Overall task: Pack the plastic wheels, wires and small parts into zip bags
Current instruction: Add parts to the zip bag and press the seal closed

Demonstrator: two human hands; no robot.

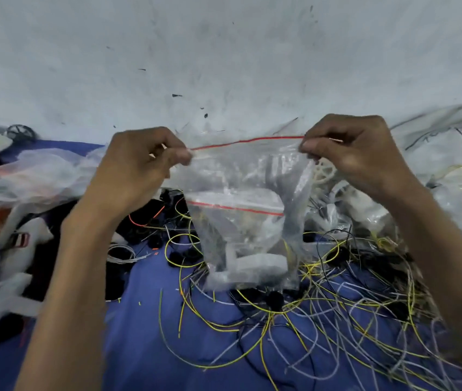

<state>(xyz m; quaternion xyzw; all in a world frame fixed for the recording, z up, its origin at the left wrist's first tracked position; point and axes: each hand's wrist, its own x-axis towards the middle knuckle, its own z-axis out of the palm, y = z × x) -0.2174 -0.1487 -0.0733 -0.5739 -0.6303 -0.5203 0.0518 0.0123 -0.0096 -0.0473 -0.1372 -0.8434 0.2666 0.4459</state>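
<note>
Zip bag (241,193) hangs in the air between the two hands, above the wire heap on the blue cloth (145,334). Left hand (139,162) pinches the top strip at the left corner, thumb against curled fingers. Right hand (348,148) pinches the right corner the same way. Hands are apart, with the red seal line (252,141) drawn taut between them. Contents: white plastic parts (252,266) sunk to the bottom, and what looks like a second, smaller bag with its own red strip (235,207) inside. Whether the seal is pressed closed along its length cannot be told, as there is blur at the left pinch. Judged step: closing the filled bag. To do it well: hold the strip level and taut, press the air out first, then run one pinch along the red line from corner to corner while the other hand anchors its end. The weight sits low, so the bag is best held upright until the far corner is pressed closed. Loose wires (322,306), yellow, grey and black, lie tangled below with small black parts (274,300) among them. A cream wheel (324,167) shows just behind the bag's right edge, and a black wheel (21,132) sits far left; much is not yet packed. Risk: a fold of film caught in the track leaves a gap
</note>
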